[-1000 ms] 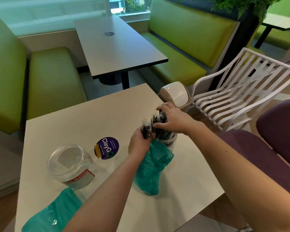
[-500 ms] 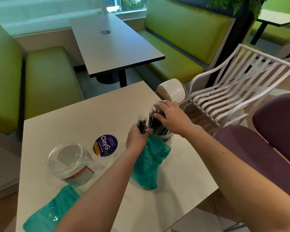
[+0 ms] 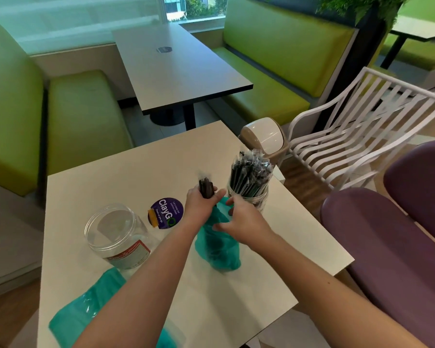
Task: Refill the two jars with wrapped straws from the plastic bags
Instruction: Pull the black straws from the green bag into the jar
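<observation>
A clear jar (image 3: 248,197) at the table's right side stands packed with black wrapped straws (image 3: 250,172) that stick up out of it. My left hand (image 3: 201,204) grips a small bunch of wrapped straws (image 3: 206,188) together with the top of a teal plastic bag (image 3: 219,247). My right hand (image 3: 244,219) pinches the bag's upper edge just below the full jar. An empty clear jar (image 3: 116,234) with a red-edged label stands at the left. A second teal bag (image 3: 86,315) lies flat near the front left edge, partly hidden by my left arm.
A round purple sticker (image 3: 167,213) sits on the white table (image 3: 111,182) between the jars. A beige swing-lid bin (image 3: 263,138) stands past the far right corner, beside a white slatted chair (image 3: 349,136). Purple seats are on the right, green benches and a dark table behind.
My right hand has come off the straws in the right jar and dropped to the teal bag. My left hand still holds the small bunch beside the jar.
</observation>
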### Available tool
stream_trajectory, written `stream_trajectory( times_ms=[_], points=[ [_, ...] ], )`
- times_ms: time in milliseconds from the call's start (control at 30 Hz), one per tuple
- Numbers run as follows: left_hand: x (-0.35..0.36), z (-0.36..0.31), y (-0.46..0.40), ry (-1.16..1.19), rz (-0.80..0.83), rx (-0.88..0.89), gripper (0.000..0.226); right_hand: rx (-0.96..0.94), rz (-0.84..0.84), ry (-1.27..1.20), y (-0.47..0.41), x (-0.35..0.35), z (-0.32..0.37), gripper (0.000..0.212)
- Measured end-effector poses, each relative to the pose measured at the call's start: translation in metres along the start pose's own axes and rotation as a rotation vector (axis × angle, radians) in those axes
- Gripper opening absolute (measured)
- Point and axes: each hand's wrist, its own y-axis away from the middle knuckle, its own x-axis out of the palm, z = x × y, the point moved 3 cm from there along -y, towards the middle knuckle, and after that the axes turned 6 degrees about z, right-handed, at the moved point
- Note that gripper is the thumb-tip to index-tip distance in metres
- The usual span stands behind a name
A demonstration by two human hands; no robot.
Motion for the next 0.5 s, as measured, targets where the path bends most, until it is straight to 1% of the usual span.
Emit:
stream_trajectory(
  times_ms=[33,167,233,300,367,433,500],
  points=[
    [-0.001,0.0,0.003,0.008,0.015,-0.011,0.024,0.012,0.001,-0.026,-0.003,0.005,-0.002,0.067],
    [-0.003,0.0,0.014,0.095,0.108,-0.034,0.027,-0.003,-0.025,-0.095,-0.014,0.01,-0.006,0.034],
    [-0.007,0.003,0.016,0.17,0.176,-0.07,0.031,-0.022,-0.04,-0.131,-0.017,0.009,-0.007,0.025],
    [-0.011,0.009,0.019,0.312,0.269,-0.128,0.038,-0.028,-0.043,-0.161,-0.019,0.007,-0.008,0.021],
    [-0.013,0.014,0.021,0.457,0.329,-0.178,0.05,-0.013,-0.034,-0.203,-0.022,0.007,-0.011,0.02],
    [-0.015,0.018,0.023,0.5,0.317,-0.187,0.055,-0.011,-0.01,-0.246,-0.024,0.008,-0.013,0.022],
    [-0.015,0.022,0.025,0.484,0.287,-0.178,0.047,-0.033,0.023,-0.293,-0.023,0.01,-0.011,0.025]
  ],
)
